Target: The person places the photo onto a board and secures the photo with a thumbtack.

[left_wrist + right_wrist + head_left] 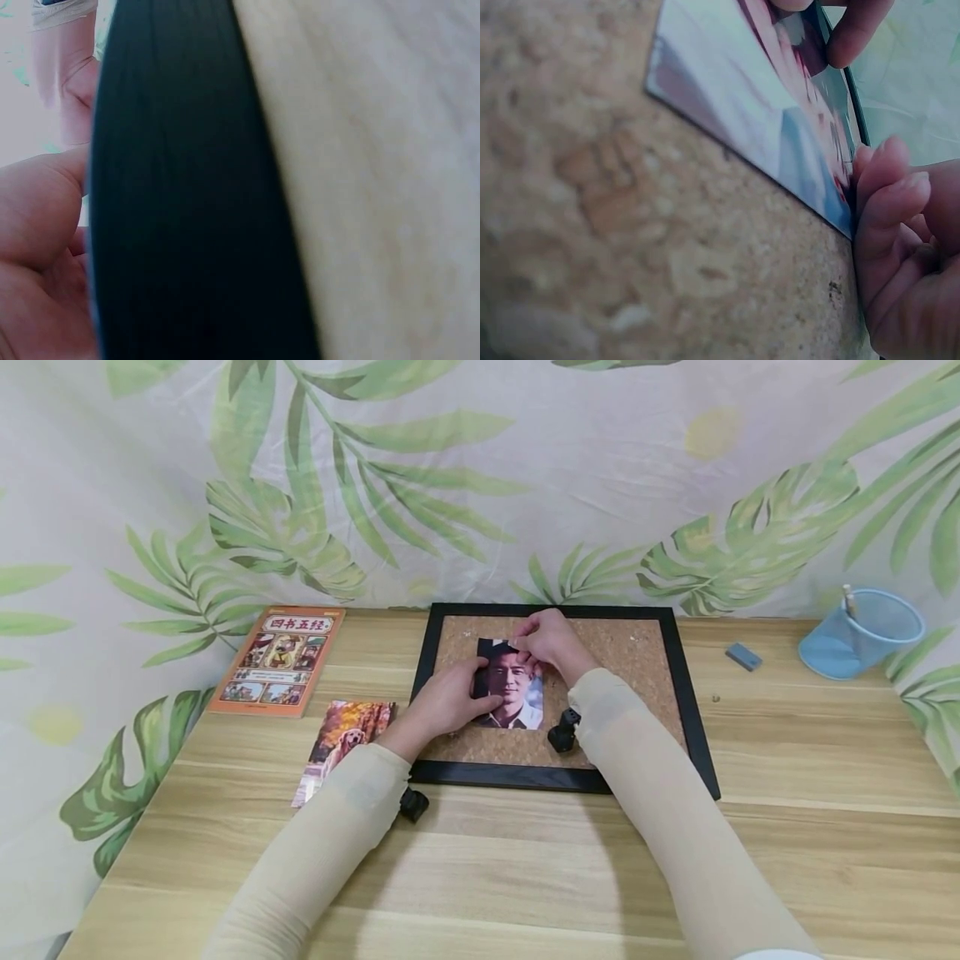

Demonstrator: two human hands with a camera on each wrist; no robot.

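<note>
A portrait photo (512, 685) is laid flat near the middle of a cork board (637, 652) with a black frame (693, 710), which rests on a wooden table (787, 827). The photo is steadied along its left edge by the left hand (447, 703), whose thumb is pressed onto the print, with the other fingers bent beside it, apparently so that the sheet cannot slide on the cork. The top edge is met by the right hand (551, 642), its fingertips bunched together at the upper right corner as if something small were being pinched or pressed there; what lies under them cannot be told. In the right wrist view the photo (780, 127) is seen lying on the cork, with curled fingers (889, 202) at its edge. The left wrist view is filled by the black frame (195, 195) and table wood. A dog photo (347, 739) lies left of the board, an orange book (279, 658) beyond it, and a blue mesh cup (862, 633) and a small grey block (743, 656) stand to the right
</note>
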